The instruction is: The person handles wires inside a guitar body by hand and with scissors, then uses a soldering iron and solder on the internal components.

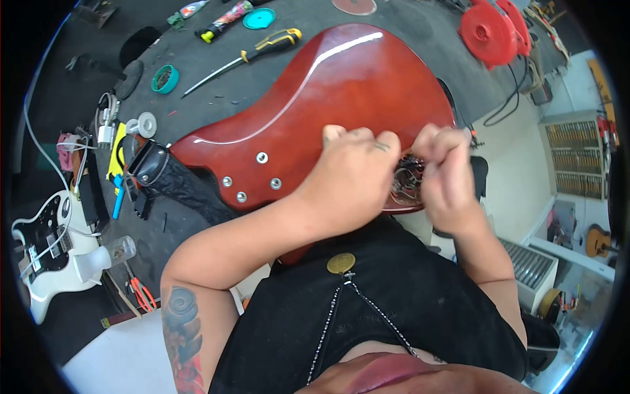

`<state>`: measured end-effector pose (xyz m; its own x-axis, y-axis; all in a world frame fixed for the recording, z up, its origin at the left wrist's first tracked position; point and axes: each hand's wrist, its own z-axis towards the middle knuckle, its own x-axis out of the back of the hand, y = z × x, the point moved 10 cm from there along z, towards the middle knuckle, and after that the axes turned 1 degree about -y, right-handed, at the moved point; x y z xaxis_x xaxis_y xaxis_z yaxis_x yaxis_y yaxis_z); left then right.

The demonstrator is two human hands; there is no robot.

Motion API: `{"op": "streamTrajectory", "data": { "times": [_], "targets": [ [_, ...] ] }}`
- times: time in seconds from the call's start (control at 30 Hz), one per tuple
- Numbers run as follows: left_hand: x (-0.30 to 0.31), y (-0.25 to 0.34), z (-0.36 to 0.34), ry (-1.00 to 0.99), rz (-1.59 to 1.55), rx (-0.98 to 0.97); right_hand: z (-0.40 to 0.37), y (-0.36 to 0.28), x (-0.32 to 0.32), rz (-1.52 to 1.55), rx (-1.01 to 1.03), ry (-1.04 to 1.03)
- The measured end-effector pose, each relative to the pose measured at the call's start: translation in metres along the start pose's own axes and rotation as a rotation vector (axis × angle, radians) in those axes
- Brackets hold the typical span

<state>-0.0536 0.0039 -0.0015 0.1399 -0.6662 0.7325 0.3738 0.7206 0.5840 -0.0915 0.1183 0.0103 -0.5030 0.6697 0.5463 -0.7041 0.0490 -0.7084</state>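
Red guitar body (357,85) lies along near edge of bench (426,39), wired cavity (408,178) open between my hands. Left hand (354,177) curled over guitar body, right hand (449,177) curled beside cavity; cannot tell what either pinches. Screwdriver (272,43) and green dish (165,79) lie toward far left corner.

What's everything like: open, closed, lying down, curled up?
Red guitar body, lying back-side up
Wiring hole, open, wires showing
Green tub, open
Turquoise lid, lying flat, off the tub
Screwdriver, lying down
White guitar body, front up
Left hand, curled
Right hand, curled
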Motion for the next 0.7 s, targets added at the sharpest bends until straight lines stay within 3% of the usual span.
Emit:
{"op": "streamTrajectory", "data": {
  "times": [0.13, 0.37, 0.4, 0.47, 0.57, 0.7],
  "targets": [
    [-0.004, -0.004, -0.001, -0.047, -0.062, 0.030, -0.006, 0.006, 0.080, 0.295, -0.069, 0.301],
    [0.000, -0.003, -0.001, 0.034, -0.076, 0.023, -0.036, 0.028, 0.161, 0.069, -0.070, 0.400],
    [0.001, -0.003, -0.001, 0.037, -0.087, 0.025, -0.043, 0.043, 0.166, -0.023, -0.180, 0.392],
    [0.001, -0.003, -0.002, 0.042, -0.098, 0.027, -0.050, 0.056, 0.164, -0.283, -0.355, 0.427],
    [0.002, -0.003, -0.003, 0.062, -0.090, 0.022, -0.046, 0.058, 0.127, -0.167, -0.446, 0.340],
    [0.003, 0.002, -0.005, 0.094, -0.050, -0.016, -0.008, 0.010, 0.055, -0.189, -0.247, 0.070]
  ]
}}
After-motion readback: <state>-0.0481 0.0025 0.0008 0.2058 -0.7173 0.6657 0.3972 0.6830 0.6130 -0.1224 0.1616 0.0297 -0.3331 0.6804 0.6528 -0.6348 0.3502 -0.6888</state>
